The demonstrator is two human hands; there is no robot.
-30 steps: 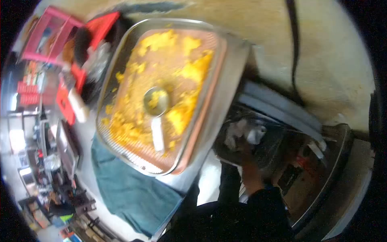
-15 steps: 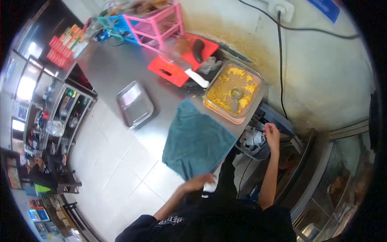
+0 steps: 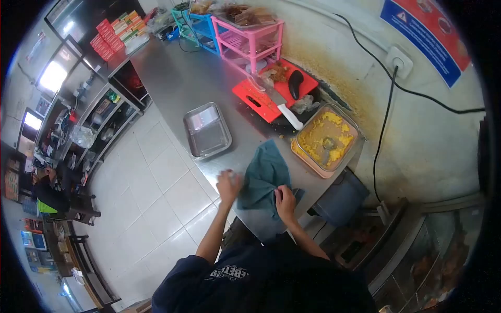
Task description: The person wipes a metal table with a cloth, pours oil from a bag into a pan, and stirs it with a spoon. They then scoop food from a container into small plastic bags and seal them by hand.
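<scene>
A teal cloth [image 3: 263,175] lies bunched at the near end of the metal counter. My right hand [image 3: 284,202] pinches its lower right part, fingers closed on the fabric. Just left of the cloth, at the counter's edge, my left hand [image 3: 228,186] is smeared by motion, so I cannot tell how its fingers stand. Beyond that hand is a rectangular steel tray [image 3: 207,136]. A glass dish [image 3: 301,136] with yellow crumbly food and a metal scoop [image 3: 327,147] sits right of the cloth.
A white-handled knife [image 3: 289,116] rests across a red cutting board [image 3: 253,106], with a dark oblong item [image 3: 295,83] on the board. Behind it stands a pink rack [image 3: 250,44]. A grey bin [image 3: 342,195] is below the counter's right end. Far left, a person [image 3: 52,193] sits.
My right hand has gone from over the bin to the cloth and gripped it. The cloth, spread out before, is now gathered. My left hand has moved up along its left side. The view has shifted.
</scene>
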